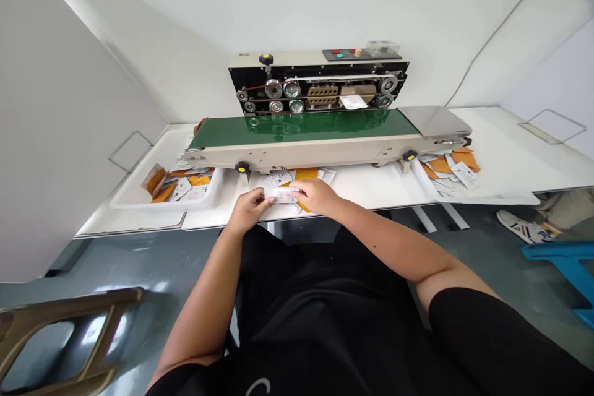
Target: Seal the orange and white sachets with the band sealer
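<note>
Between my two hands, at the table's front edge, is a small white printed packet (282, 195). My left hand (249, 207) pinches its left end with thumb and fingers. At its right end, my right hand (317, 196) is closed on the same packet. Under and behind the hands lie loose white and orange packets (306, 174), partly hidden. Beyond them stands a band sealing machine (320, 83) with a green conveyor belt (306, 127). A white packet (353, 102) is in the machine's sealing section, toward the right.
A white tray (211, 197) of orange and white packets stands at left; another tray (424, 182) with packets is at right, under the conveyor's end. Black-and-yellow knobs (242, 167) jut from the conveyor's front. A brown chair (69, 303), blue stool (563, 253) and someone's shoe (524, 227) are nearby.
</note>
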`<state>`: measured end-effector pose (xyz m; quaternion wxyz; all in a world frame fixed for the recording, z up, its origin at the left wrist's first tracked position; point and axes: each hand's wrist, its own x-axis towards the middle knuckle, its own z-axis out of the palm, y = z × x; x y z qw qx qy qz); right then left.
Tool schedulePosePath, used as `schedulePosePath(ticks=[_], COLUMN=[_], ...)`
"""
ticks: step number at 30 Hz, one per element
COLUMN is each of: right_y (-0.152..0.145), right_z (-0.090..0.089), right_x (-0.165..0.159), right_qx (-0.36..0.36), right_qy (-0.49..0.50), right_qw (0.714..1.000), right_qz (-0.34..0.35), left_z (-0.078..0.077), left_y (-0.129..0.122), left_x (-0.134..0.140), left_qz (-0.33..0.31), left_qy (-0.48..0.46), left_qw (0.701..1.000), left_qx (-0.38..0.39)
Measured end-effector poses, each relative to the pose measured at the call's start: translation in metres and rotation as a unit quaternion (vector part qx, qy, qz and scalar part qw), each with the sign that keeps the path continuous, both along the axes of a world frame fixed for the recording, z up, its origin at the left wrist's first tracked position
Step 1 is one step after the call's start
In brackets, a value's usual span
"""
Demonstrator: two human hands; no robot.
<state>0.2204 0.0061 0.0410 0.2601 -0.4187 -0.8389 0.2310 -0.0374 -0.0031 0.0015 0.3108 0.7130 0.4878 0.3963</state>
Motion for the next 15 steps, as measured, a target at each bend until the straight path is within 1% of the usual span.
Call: schedulePosePath(ticks=[2, 3, 4, 5, 6, 8, 10, 11, 12, 13, 14, 15], right_y=[0.011, 0.018, 0.028, 0.039, 0.052, 0.078, 0.101, 0.111, 0.119, 0.127, 0.135, 0.141], right_z=[0.013, 0.022, 0.032, 0.043, 0.055, 0.078, 0.097, 0.104, 0.108, 0.112, 0.113, 0.114], right_x=[0.023, 0.042, 0.064, 0.088, 0.115, 0.171, 0.220, 0.239, 0.253, 0.262, 0.267, 0.269], right_qx=[-0.016, -0.018, -0.020, -0.016, -0.002, 0.063, 0.126, 0.132, 0.116, 0.082, 0.034, -0.016], right_qy=[0.033, 0.073, 0.129, 0.197, 0.266, 0.369, 0.417, 0.425, 0.429, 0.429, 0.427, 0.425], right_qw=[0.999, 0.997, 0.990, 0.975, 0.949, 0.878, 0.804, 0.777, 0.759, 0.751, 0.759, 0.774], right_qz=[-0.001, -0.021, -0.057, -0.107, -0.168, -0.297, -0.405, -0.445, -0.476, -0.495, -0.490, -0.470], left_z=[0.000, 0.000, 0.000, 0.000, 0.000, 0.000, 0.001, 0.001, 0.003, 0.004, 0.005, 0.006], left_y=[-0.001, 0.000, 0.000, 0.000, 0.001, 0.002, 0.003, 0.003, 0.003, 0.003, 0.003, 0.002], left_x=[0.001, 0.001, 0.001, 0.001, 0.001, 0.000, 0.000, 0.000, 0.001, 0.001, 0.002, 0.003], left_qz=[-0.004, -0.006, -0.008, -0.009, -0.007, 0.001, 0.012, 0.014, 0.014, 0.011, 0.006, 0.002], left_qy=[-0.003, -0.012, -0.023, -0.031, -0.035, -0.035, -0.021, -0.011, 0.000, 0.009, 0.018, 0.025], left_qw=[1.000, 1.000, 1.000, 0.999, 0.999, 0.999, 0.999, 0.999, 0.999, 0.999, 0.999, 0.998], left_qx=[0.014, 0.018, 0.019, 0.019, 0.019, 0.022, 0.033, 0.039, 0.045, 0.050, 0.051, 0.052])
